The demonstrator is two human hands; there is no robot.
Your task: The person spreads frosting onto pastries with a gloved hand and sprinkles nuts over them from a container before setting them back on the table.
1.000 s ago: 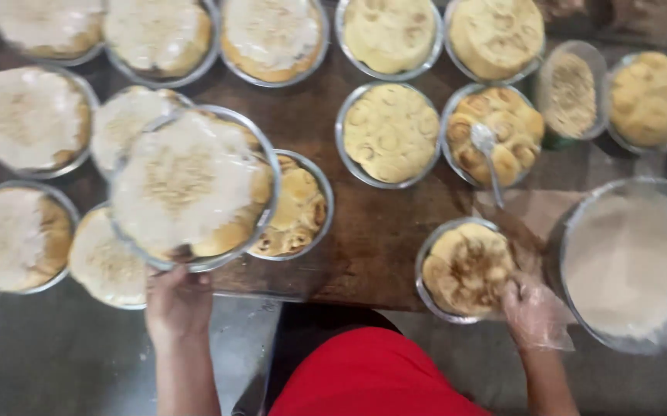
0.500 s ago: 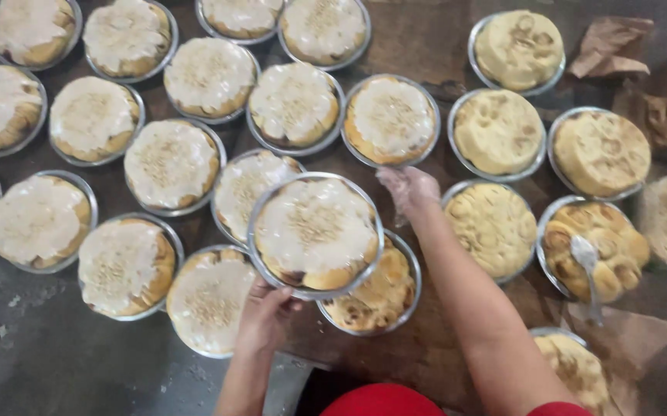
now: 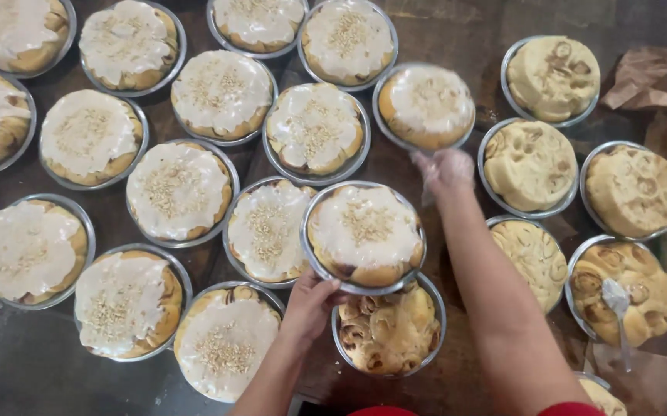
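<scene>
Holding a round metal pan of iced, seed-topped rolls by its near rim, the left hand grips it from below with fingers clenched on the edge, the pan raised above the others. Directly under the held pan sits a pan of plain rolls without icing. Beyond the grip and to its right, the right hand, in a thin clear glove, hovers just this side of another iced pan; motion blur hides whether its fingers are closed or spread. Left of the grip, rows of iced pans cover the dark wooden table. Farther right, bare rolls wait, one pan holding a spoon.
</scene>
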